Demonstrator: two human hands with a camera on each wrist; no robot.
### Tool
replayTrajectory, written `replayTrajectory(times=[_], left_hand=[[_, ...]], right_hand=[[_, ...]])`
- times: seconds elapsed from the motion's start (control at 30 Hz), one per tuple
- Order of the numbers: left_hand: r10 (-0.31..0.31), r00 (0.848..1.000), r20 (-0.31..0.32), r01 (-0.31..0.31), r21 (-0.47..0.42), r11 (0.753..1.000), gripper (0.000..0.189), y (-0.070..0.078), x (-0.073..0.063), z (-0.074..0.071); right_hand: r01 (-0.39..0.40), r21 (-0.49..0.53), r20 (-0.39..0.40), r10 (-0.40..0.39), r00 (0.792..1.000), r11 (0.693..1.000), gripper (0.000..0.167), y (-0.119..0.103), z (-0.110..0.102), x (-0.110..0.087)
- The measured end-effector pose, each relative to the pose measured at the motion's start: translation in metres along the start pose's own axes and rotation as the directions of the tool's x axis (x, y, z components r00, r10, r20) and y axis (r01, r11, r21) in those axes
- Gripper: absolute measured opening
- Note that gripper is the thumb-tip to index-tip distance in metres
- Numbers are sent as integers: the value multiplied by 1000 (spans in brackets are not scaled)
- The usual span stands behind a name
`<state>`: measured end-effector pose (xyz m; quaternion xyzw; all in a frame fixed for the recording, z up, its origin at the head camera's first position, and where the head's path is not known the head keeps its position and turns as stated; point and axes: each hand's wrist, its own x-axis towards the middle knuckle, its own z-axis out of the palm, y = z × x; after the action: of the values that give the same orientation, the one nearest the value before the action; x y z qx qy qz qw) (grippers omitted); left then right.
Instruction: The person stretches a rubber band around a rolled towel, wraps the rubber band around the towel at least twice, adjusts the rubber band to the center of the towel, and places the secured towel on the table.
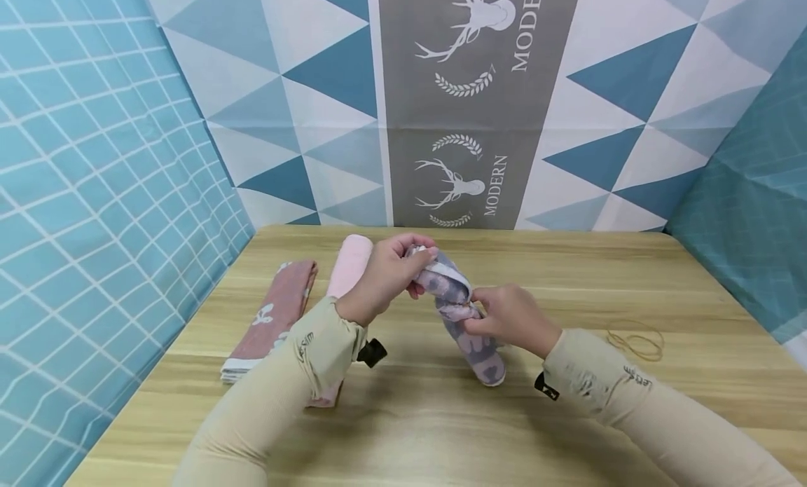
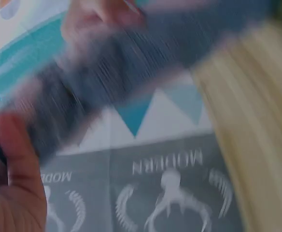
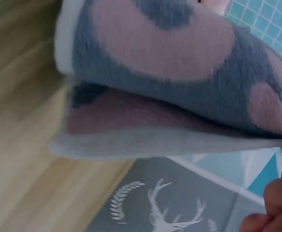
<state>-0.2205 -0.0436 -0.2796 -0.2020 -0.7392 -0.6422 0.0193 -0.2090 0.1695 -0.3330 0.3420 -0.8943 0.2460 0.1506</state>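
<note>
A grey and pink patterned towel (image 1: 469,333), rolled into a long bundle with a white edge, is held at a slant above the table. My left hand (image 1: 392,268) grips its upper end between thumb and fingers. Near the middle of the roll, my right hand (image 1: 509,315) pinches the towel, and the cloth looks narrowed there. In the left wrist view the towel (image 2: 126,63) is blurred. A loose flap of the towel (image 3: 165,43) gapes from the roll in the right wrist view.
Left of my hands lie a folded reddish-brown towel (image 1: 277,308) with white leaf shapes and a rolled pink towel (image 1: 349,263), partly hidden by my left arm. Thin yellowish rubber bands (image 1: 637,340) lie on the wooden table (image 1: 403,431) at right. A patterned cloth wall (image 1: 340,151) stands behind.
</note>
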Motion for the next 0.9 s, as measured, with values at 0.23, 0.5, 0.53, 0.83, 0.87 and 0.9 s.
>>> replayTrajectory(times=[0.23,0.5,0.53,0.83,0.87,0.9], left_hand=[[350,881,318,-464,435,772,47,-1,-3,-26],[536,678,503,-715,282,640,30,1,5,-30],[540,683,491,-712,285,641,27,1,5,-29],[439,819,370,-572,466,675,16,1,0,-17],[391,846,362,-528,462,713,15,2,0,-16],[336,872,355,-475,450,757,14,3,-1,-14]], right_hand=[[-74,410,142,16,990,909,9,15,1,2],[-119,529,284,-44,958,840,13,19,1,6],[-101,526,253,-42,966,844,16,18,1,7],[524,-55,-412,-498,763,850,35,6,2,21],[557,-137,-403,-560,724,819,40,4,1,23],[577,-203,-384,-606,696,791,40,2,0,26]])
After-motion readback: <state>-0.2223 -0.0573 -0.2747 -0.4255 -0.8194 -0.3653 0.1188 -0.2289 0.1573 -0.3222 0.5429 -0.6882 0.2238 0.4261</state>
